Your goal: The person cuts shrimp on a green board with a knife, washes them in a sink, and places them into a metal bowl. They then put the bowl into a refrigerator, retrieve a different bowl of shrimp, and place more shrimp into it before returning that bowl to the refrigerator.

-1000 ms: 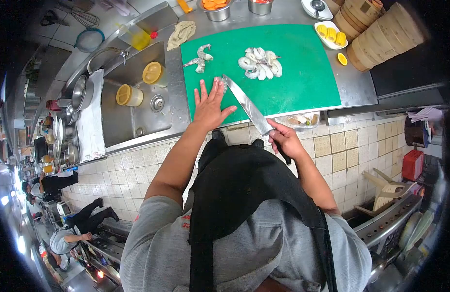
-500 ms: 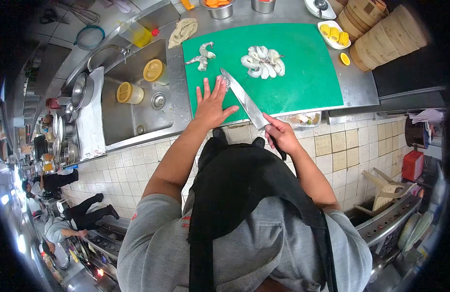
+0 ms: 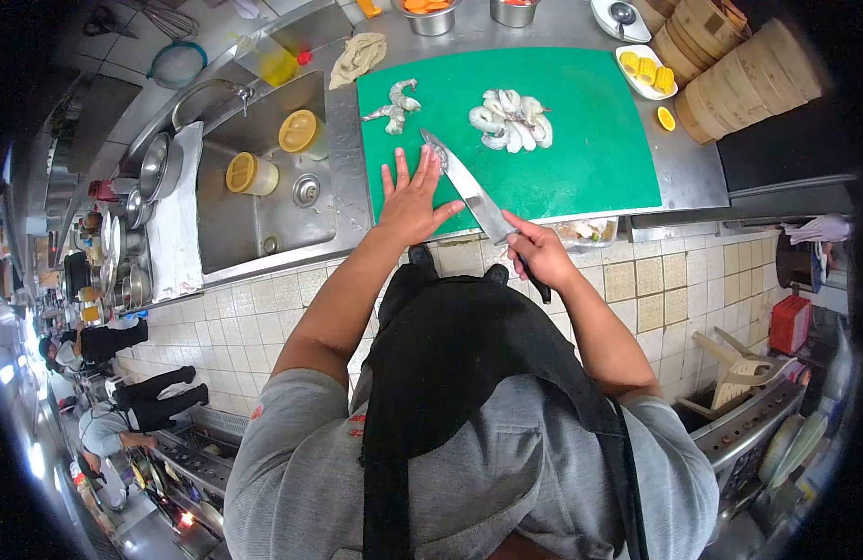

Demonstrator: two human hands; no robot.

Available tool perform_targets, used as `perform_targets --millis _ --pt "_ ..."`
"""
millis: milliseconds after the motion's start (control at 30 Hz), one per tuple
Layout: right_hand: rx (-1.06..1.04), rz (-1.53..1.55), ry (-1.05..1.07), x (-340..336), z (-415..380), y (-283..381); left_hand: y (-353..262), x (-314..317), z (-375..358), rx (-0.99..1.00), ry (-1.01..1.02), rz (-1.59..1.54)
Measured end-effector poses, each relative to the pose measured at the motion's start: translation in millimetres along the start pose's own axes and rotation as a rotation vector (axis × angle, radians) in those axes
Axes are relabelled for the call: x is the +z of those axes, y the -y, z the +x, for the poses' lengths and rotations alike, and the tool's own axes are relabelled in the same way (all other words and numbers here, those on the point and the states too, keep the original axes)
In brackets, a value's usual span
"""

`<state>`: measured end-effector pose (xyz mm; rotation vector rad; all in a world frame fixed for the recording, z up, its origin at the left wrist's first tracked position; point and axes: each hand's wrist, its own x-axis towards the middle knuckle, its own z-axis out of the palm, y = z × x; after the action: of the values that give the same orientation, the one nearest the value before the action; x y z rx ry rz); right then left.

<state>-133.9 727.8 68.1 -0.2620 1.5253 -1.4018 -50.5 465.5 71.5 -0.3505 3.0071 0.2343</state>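
Observation:
My left hand (image 3: 413,201) lies flat on the green cutting board (image 3: 581,173), fingers stretched out and thumb apart. Its fingertips rest on a peeled shrimp (image 3: 441,159), mostly hidden by the fingers and the blade. In my right hand (image 3: 540,254) is the black handle of a large kitchen knife (image 3: 474,194). The blade slants up and left across the board, its tip beside my left fingertips and against the shrimp. A pile of peeled shrimp (image 3: 511,121) sits mid-board. A few more shrimp (image 3: 397,105) lie at the upper left.
To the left is a steel sink (image 3: 282,224) with two yellow-lidded containers. A cloth (image 3: 357,59) lies by the board's far corner. Corn on a white plate (image 3: 648,73), a cut lemon (image 3: 666,119) and bamboo steamers (image 3: 749,84) stand right. Two co-workers are at far left.
The view has shifted slightly. My hands, knife and shrimp keep almost the same places on the board. A co-worker at far left has moved their arm.

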Motion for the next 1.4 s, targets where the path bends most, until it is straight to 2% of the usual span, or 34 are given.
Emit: perform_targets --millis 233,433,600,700,767,833,867,1000,1100,1167,1200,1267,1300,1367,1400 --pt "-0.036 -0.006 0.0 11 18 7 -9 -10 -1 -0.043 0.035 -0.017" --pt "0.036 -0.047 0.047 -1 -20 6 -11 -17 -2 -0.086 0.061 -0.032" --pt "0.107 -0.204 0.069 -17 -53 4 -10 -17 4 -0.14 0.072 -0.121" --pt "0.093 -0.271 0.074 -22 -73 10 -8 -8 11 -0.174 -0.04 -0.175" --pt "0.086 -0.364 0.084 -25 -84 15 -9 -7 15 -0.221 -0.233 -0.132" --pt "0.051 -0.391 0.077 -30 -94 18 -12 -15 20 -0.274 -0.254 -0.196" --pt "0.06 -0.365 0.018 -31 -98 20 -13 -19 21 -0.325 -0.276 -0.259" --pt "0.066 -0.277 -0.124 -39 -109 20 8 6 37 -0.306 -0.336 -0.282" --pt "0.065 -0.196 -0.207 -43 -113 15 22 5 38 -0.325 -0.366 -0.438" --pt "0.056 -0.182 -0.254 -45 -115 13 25 -7 34 -0.594 -0.297 -0.564" --pt "0.056 -0.18 -0.256 -46 -116 11 23 -10 31 -0.592 -0.296 -0.563" --pt "0.036 -0.184 -0.265 -46 -116 7 19 -14 24 -0.572 -0.517 -0.455" --pt "0.036 -0.184 -0.264 -46 -115 6 21 -11 24 -0.572 -0.518 -0.454" --pt "0.035 -0.171 -0.258 -43 -113 6 24 -8 27 -0.287 -0.536 -0.297" --pt "0.036 -0.175 -0.255 -42 -112 7 24 -6 30 -0.291 -0.538 -0.298"
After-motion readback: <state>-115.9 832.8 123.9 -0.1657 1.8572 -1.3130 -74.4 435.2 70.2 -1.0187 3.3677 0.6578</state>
